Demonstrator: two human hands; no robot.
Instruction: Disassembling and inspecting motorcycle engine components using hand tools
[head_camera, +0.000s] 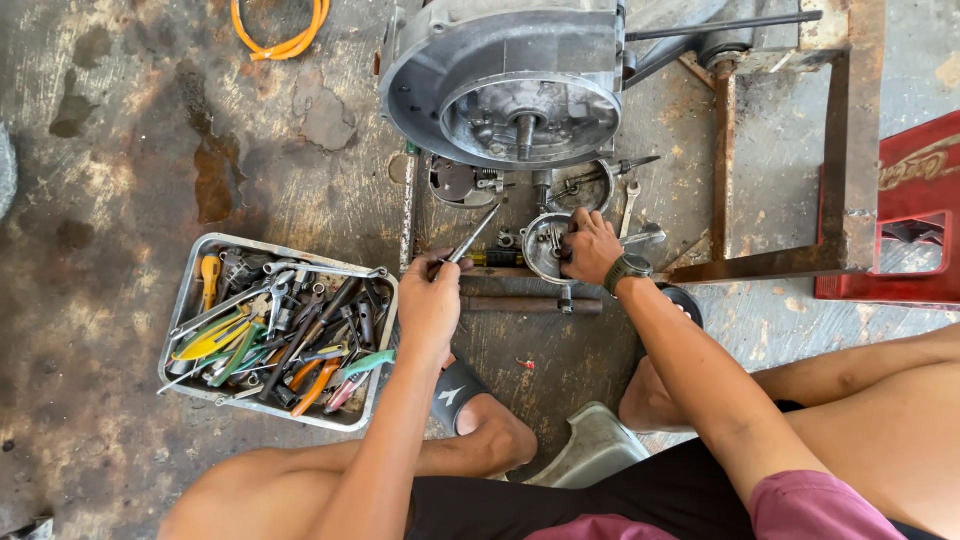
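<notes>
My left hand (432, 300) grips a slim metal screwdriver (472, 236), its shaft pointing up and right toward the engine. My right hand (592, 247), with a dark watch on the wrist, is closed on a round metal engine part (543, 243) resting on the concrete floor. Just beyond both hands stands a large grey engine casing (500, 75) with an open circular housing and a central shaft, mounted on a rusty steel frame (850, 150).
A metal tray (190, 290) full of pliers, wrenches and screwdrivers lies left of my left hand. Loose parts, a wrench (629, 205) and a dark bar (530, 303) lie under the engine. A red crate (915, 210) stands right; an orange hose (285, 40) lies far left.
</notes>
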